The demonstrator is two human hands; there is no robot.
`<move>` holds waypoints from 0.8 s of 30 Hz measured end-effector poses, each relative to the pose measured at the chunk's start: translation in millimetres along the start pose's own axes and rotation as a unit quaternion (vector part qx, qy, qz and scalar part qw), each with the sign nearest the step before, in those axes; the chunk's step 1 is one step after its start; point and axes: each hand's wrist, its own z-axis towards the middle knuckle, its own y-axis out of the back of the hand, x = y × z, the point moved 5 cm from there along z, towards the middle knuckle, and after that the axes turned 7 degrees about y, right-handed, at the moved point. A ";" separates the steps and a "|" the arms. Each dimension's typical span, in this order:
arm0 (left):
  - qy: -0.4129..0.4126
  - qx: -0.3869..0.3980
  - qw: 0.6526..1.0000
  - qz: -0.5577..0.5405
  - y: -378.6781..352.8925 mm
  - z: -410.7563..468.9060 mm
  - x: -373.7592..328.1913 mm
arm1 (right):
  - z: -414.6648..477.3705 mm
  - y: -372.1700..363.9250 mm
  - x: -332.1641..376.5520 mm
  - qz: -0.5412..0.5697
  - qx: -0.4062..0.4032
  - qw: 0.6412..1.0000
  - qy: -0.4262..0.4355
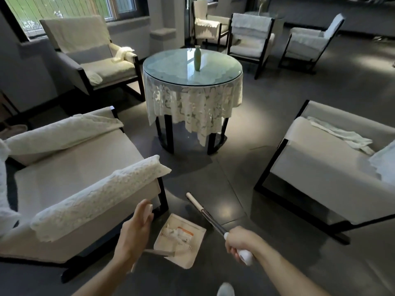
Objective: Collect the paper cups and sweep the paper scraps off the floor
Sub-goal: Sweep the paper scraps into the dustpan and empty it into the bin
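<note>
A beige dustpan (193, 256) lies on the dark floor between my hands. It holds white paper scraps and a crumpled paper cup (180, 232) with orange print. Its thin metal handle (159, 252) runs left and disappears under my left wrist. My left hand (136, 228) hovers just left of the pan with fairly straight fingers, and I see nothing gripped in it. My right hand (238, 242) grips the white end of a long broom stick (210, 221). The stick slants up and left over the floor to a pale tip.
A cream armchair (81, 189) stands close on the left, another armchair (333, 165) on the right. Ahead is a round glass-topped table (171, 67) with a lace cloth and a green vase (197, 58). More chairs stand behind it. My shoe (225, 289) shows at the bottom edge.
</note>
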 end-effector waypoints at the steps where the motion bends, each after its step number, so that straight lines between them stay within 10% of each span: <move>1: -0.008 0.001 1.000 -0.004 -6.8 13.6 -11.5 | 11.1 13.2 10.6 0.003 -0.004 1.000 0.001; 24: 0.031 -0.079 0.996 -0.024 -107.1 336.5 -163.1 | 320.7 253.2 335.2 -0.162 -0.032 0.975 0.148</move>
